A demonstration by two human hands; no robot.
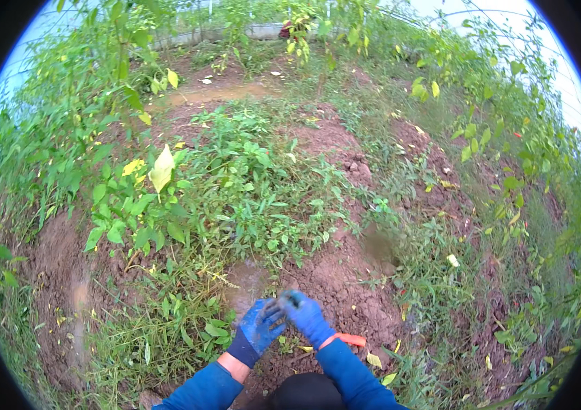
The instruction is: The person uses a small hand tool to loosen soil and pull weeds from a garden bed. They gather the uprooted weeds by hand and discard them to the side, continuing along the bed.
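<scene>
My left hand [261, 325], in a blue knit work glove with muddy fingers, is raised over bare brown soil [331, 282]. Beside it my right hand [303, 313], gloved the same way, has its fingertips close to or touching the left fingers. Both hands are slightly blurred, and whether anything small sits between the fingers cannot be told. At the right wrist shows an orange-red strip or handle [349, 339], partly hidden by the arm. Green weeds [216, 328] grow just left of the hands.
A leafy plant [142, 215] with a pale yellow leaf [162, 170] stands to the left. Low weeds [270, 215] cover the ground ahead. Taller pepper-like plants [480, 138] line both sides under a plastic-covered greenhouse frame [557, 66]. Muddy water [229, 94] lies farther off.
</scene>
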